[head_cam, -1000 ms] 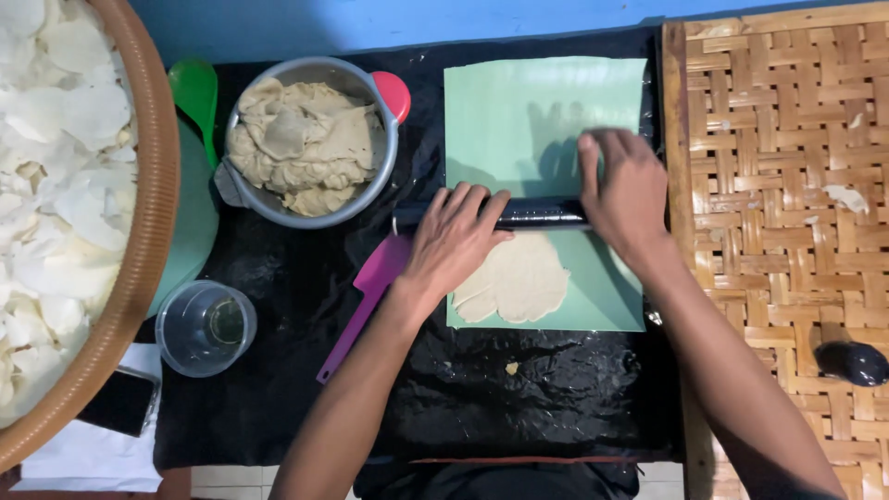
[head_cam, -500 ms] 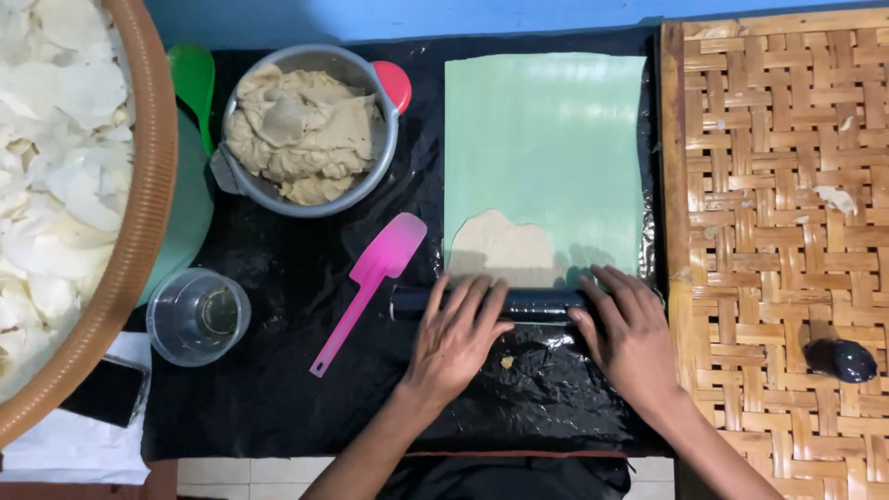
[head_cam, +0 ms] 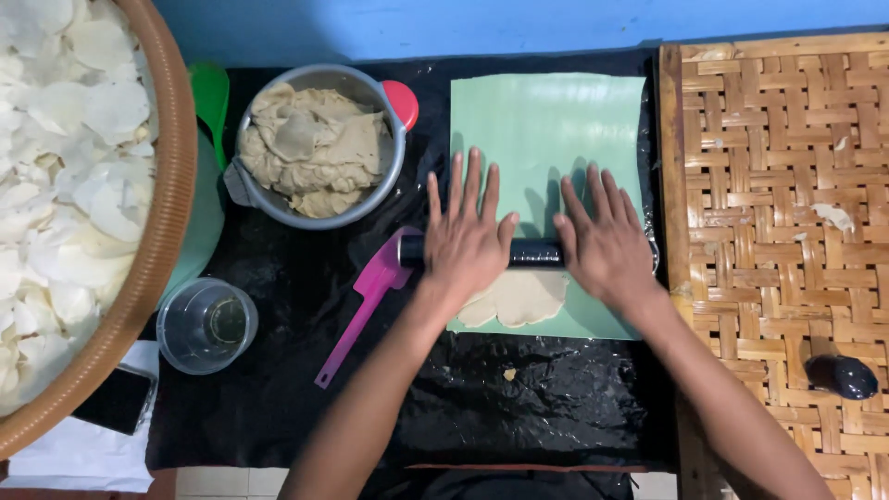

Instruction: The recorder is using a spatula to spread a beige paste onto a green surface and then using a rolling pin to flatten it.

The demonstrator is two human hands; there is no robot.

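Rolling pin: black cylindrical rolling pin (head_cam: 532,252) lies crosswise on the pale green sheet, under both my palms; only its middle and its left end show.
Left hand: my left hand (head_cam: 466,243) lies flat on the left part of the pin, fingers straight and spread, pointing away from me; it presses down and grasps nothing.
Right hand: my right hand (head_cam: 607,243) lies flat on the right part of the pin in the same way, fingers stretched, palm down, nothing clasped.
Near edge: crinkled black plastic sheet (head_cam: 519,398) covers the table in front of me, with a small crumb of dough (head_cam: 508,374) on it.
Dough: thin flattened piece of beige dough (head_cam: 520,298) lies on the near part of the green sheet, just on my side of the pin, partly hidden by my left wrist.
Green sheet: pale green rectangular sheet (head_cam: 546,130) runs from the dough away from me, bare beyond my fingertips.
Spatula: pink plastic spatula (head_cam: 363,306) lies slanted on the black plastic, its blade at the pin's left end.
Cup: clear plastic cup (head_cam: 206,326) stands left of the spatula, a little liquid in it.
Bowl: grey metal bowl (head_cam: 319,143) heaped with beige dough sits at the far left of the black plastic, a red knob at its right rim.
Basket: large round woven basket (head_cam: 162,213) full of white thin chips fills the left side.
Mat: woven bamboo mat (head_cam: 769,185) lies to my right, with a dark oval object (head_cam: 841,376) on its near part.
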